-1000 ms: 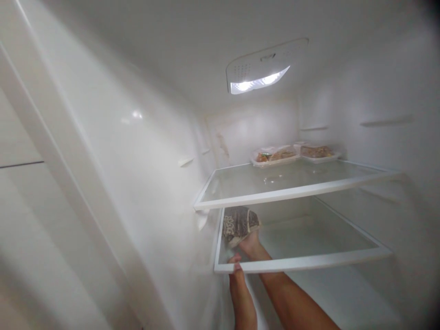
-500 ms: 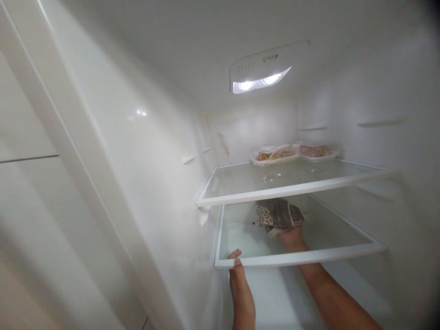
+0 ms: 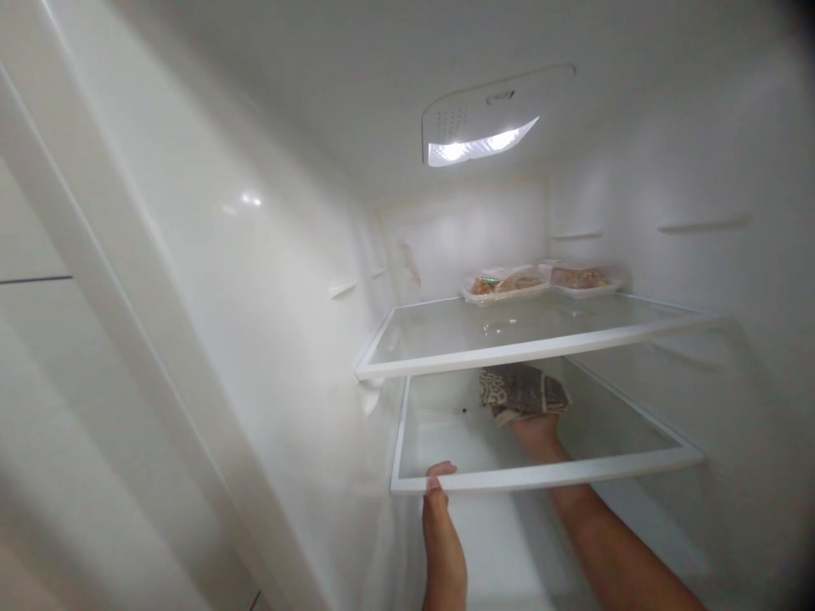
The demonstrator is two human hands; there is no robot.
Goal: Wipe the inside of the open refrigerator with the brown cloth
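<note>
The lower glass shelf (image 3: 548, 475) with a white frame is inside a refrigerator. At its front left edge, my left hand (image 3: 441, 509) grips the frame, with the fingertips over the rim. My right hand (image 3: 538, 434) reaches in at the back of this shelf, closed on a folded dark and cream patterned cloth (image 3: 522, 392). The cloth is seen under the upper glass shelf, and it hides most of my right fingers.
Two wrapped food trays, a left one (image 3: 506, 285) and a right one (image 3: 582, 278), stand at the back of the upper shelf (image 3: 541, 348). A lit lamp (image 3: 480, 148) is in the ceiling. The white side wall (image 3: 273, 339) rises on the left.
The cloth and my right hand have shifted slightly right relative to the shelf. My left hand still grips the front frame. The whole view has moved a little.
</note>
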